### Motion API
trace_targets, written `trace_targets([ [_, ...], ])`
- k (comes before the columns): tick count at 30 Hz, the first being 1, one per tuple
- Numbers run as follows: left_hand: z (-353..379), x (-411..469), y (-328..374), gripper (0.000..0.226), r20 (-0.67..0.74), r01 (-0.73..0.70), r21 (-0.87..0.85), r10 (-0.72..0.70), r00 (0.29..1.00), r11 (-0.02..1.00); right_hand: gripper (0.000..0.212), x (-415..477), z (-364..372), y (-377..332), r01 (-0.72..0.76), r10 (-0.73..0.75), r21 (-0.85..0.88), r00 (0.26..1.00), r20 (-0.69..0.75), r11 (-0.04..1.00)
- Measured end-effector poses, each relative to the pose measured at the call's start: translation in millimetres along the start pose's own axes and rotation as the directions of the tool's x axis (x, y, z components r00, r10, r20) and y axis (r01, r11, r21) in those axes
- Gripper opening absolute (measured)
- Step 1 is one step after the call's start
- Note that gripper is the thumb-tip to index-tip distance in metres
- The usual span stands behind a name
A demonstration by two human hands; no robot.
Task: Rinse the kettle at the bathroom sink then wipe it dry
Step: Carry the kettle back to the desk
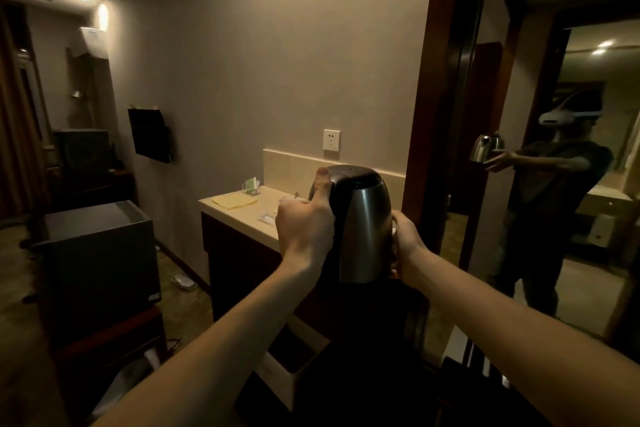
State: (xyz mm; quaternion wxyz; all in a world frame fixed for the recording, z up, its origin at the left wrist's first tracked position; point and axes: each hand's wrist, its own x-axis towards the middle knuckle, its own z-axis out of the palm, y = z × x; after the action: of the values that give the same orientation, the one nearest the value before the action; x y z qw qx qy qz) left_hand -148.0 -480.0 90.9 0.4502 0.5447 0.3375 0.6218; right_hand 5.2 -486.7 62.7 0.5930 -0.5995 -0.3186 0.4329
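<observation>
A steel kettle (pixel 363 222) with a black lid and black handle is held up in the air in front of a counter, roughly upright. My left hand (pixel 304 222) grips its handle on the left side, thumb stretched up along the handle toward the lid. My right hand (pixel 403 239) cups the kettle's lower right side, its fingers hidden behind the body. A mirror on the right shows the same pose, with the kettle's reflection (pixel 486 147) held by both hands.
A beige counter (pixel 242 210) over a dark cabinet stands behind the kettle, with a yellow cloth (pixel 233 200), a small card holder and a wall socket (pixel 331 139). A dark box-shaped unit (pixel 100 253) sits at left. A white bin (pixel 287 367) stands on the floor below. A wooden door frame (pixel 436 97) rises at right.
</observation>
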Motion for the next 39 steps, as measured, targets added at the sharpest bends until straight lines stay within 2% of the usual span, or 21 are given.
trace_targets([
  [7,30,87,-37,0.055,0.062,-0.039,-0.03,0.041,0.997,0.999,0.044,88,6,-19,0.074,-0.076,0.096,0.997,0.017,0.993],
  [12,53,138,-65,0.054,0.078,-0.042,-0.047,0.046,0.996,0.998,0.044,148,6,-25,0.075,-0.081,0.144,0.996,0.036,0.987],
  [21,104,211,-111,0.055,0.039,-0.061,0.013,0.06,0.997,0.998,0.039,250,-13,-40,0.06,-0.06,0.008,0.998,0.031,0.998],
  [26,126,245,-133,0.057,0.018,-0.077,0.035,0.076,0.997,0.996,0.04,306,-19,-44,0.077,-0.081,0.045,0.994,0.072,0.996],
  [31,137,278,-157,0.065,0.032,-0.035,0.026,0.034,0.999,0.999,0.041,346,-18,-40,0.057,-0.057,-0.004,0.998,-0.01,0.998],
  [39,144,332,-200,0.062,0.082,0.007,0.023,-0.009,0.997,1.0,0.04,404,-8,-26,0.017,-0.017,-0.003,0.992,-0.121,1.0],
])
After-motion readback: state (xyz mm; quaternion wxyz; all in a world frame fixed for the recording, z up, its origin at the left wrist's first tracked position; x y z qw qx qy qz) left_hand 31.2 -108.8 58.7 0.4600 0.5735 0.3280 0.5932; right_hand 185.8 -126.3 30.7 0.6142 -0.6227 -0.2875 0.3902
